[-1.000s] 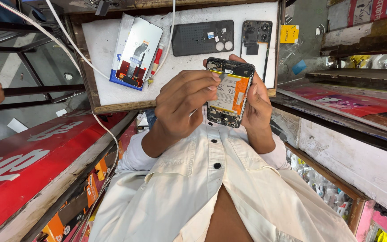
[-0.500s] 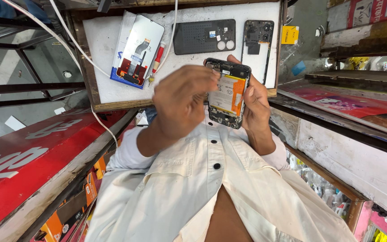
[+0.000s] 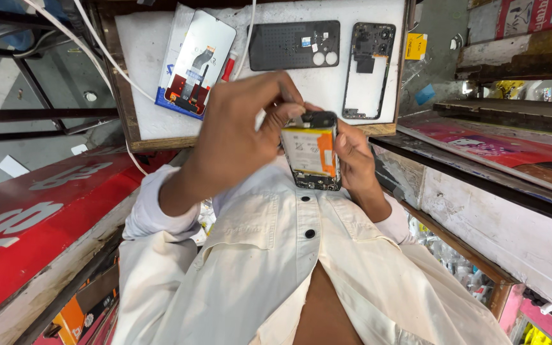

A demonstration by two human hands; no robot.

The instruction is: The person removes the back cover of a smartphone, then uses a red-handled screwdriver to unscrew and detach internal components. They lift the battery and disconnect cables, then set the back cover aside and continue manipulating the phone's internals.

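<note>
We cradle the opened phone (image 3: 312, 152) in our right hand (image 3: 352, 153), above the table's near edge, while our left hand (image 3: 237, 131) pinches at its top end. A slip there could tear a connector or drop it. Beyond, a back cover (image 3: 294, 45) lies on the table (image 3: 142, 57).

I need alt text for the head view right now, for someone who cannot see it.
Two hands hold an opened phone, battery side showing: the right hand cradles it, the left hand pinches at its top edge. Beyond lies a white board with a screen panel, a back cover, a phone frame and white cables.
</note>
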